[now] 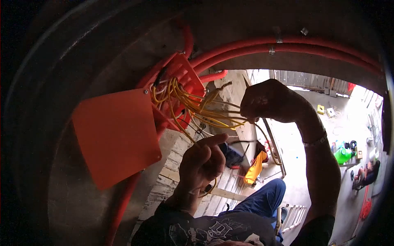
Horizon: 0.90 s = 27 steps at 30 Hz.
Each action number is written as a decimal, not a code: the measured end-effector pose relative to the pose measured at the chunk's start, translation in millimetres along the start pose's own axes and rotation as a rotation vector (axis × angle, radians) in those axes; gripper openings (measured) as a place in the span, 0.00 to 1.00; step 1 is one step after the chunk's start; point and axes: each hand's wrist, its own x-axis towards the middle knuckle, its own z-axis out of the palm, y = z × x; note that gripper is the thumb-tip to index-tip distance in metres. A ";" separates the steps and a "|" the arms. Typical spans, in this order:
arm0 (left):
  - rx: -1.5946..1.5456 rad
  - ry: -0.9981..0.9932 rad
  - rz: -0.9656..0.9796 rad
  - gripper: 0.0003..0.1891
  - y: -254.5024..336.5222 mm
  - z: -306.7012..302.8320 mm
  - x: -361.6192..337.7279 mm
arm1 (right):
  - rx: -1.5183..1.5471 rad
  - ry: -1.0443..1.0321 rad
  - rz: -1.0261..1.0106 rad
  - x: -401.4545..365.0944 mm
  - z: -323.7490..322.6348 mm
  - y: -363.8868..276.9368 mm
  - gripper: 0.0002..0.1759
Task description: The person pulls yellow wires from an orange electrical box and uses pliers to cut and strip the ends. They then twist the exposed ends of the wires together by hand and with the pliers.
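Observation:
A red junction box [174, 88] is fixed to the dark surface, its square orange-red cover [117, 135] hanging at its lower left. Yellow wires [209, 107] come out of the box in a loose bundle and stretch to the right. My right hand [262, 102] is closed round the ends of several of them. Below the box, my left hand [203, 160] pinches one yellow wire between thumb and forefinger; part of that wire hangs under the hand.
Red conduits [303, 46] curve along the top, and another runs down below the cover. Farther down are wooden boards, an orange-yellow bag [255, 167], a ladder [294, 217] and a green container [342, 155]. Another person [366, 174] is at the far right.

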 end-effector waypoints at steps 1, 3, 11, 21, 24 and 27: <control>0.001 -0.002 0.008 0.27 0.1 -0.9 -0.8 | -0.006 -0.003 -0.004 0.2 0.7 -4.9 0.07; -0.029 0.003 0.016 0.27 0.4 -3.7 -2.8 | 0.041 0.091 0.108 2.0 5.5 -12.4 0.05; -0.019 0.009 0.018 0.26 1.0 -6.3 -3.6 | -1.109 0.544 -0.338 3.6 7.3 -27.2 0.07; 0.081 0.110 0.099 0.24 -1.1 -4.1 -3.0 | -0.516 0.435 -0.044 -33.5 67.5 -45.1 0.05; 0.107 0.170 0.122 0.24 -6.0 -4.2 -2.7 | -0.477 0.471 -0.147 -38.3 112.6 -34.1 0.09; 0.130 0.366 0.085 0.19 -6.7 -0.7 -3.4 | -0.243 0.564 -0.100 -38.5 144.1 -17.2 0.13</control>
